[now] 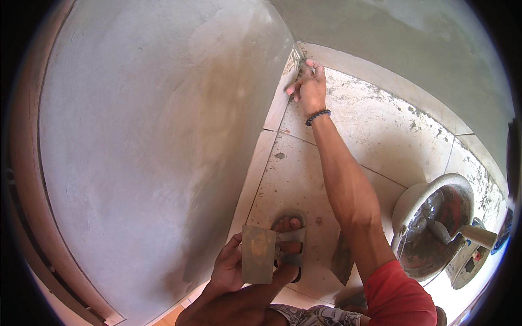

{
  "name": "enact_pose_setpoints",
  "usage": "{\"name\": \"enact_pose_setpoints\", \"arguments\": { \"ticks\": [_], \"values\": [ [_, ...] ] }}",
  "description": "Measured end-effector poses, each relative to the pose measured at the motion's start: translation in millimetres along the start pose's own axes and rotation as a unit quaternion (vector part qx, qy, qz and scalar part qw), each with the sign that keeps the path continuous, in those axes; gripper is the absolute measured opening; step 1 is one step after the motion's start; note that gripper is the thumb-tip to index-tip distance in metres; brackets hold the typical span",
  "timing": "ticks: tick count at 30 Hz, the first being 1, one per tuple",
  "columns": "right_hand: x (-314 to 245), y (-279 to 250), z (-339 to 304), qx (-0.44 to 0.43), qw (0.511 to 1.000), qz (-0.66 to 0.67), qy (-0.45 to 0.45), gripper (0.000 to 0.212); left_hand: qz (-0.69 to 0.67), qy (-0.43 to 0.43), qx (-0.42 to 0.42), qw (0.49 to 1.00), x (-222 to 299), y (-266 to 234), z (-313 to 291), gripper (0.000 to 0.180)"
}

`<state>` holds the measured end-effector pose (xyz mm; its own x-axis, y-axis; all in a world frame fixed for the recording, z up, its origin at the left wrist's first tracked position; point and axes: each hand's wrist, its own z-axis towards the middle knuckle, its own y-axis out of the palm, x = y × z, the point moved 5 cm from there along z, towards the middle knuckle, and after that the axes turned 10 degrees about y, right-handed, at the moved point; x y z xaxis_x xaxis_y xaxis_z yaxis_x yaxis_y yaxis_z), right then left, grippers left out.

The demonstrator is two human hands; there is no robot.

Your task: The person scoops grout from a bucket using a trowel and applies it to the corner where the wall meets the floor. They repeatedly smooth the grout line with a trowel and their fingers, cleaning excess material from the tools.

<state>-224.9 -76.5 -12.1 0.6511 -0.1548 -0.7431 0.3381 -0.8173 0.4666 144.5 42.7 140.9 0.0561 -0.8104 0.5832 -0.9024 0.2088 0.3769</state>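
My left hand [227, 267], low in the picture, grips a flat rectangular float [258, 254] with a grey-brown, cement-stained face. My right hand [311, 92] reaches far down into the corner where two walls meet the floor. Its fingers are bent around a small grey bit at the skirting, too hidden to name. A dark beaded bracelet circles that wrist. Fresh-looking grey plaster covers the left wall [163, 136], with a damp brownish patch. Pale skirting tiles [380, 68] run along the base of the right wall.
At right stands a round bucket [401, 217] of wet grey mix, with a trowel [477, 236] resting in it. A shallow dish [459, 274] lies beside it. A dark flat piece [342, 259] sits near my sandalled foot [291, 233]. Cement spots mark the floor tiles [293, 179].
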Motion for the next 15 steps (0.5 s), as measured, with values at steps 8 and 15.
{"name": "enact_pose_setpoints", "arguments": {
  "ticks": [8, 15],
  "values": [
    [-2.3, 0.3, 9.3, -0.011, 1.000, -0.017, -0.017, 0.038, -0.015, -0.004, -0.003, 1.000, -0.1, -4.6, 0.5, 0.036],
    [-3.3, -11.3, 0.8, 0.044, 0.998, -0.023, -0.029, 0.030, -0.001, -0.002, 0.000, 1.000, 0.1, -0.2, 1.2, 0.035]
  ]
}}
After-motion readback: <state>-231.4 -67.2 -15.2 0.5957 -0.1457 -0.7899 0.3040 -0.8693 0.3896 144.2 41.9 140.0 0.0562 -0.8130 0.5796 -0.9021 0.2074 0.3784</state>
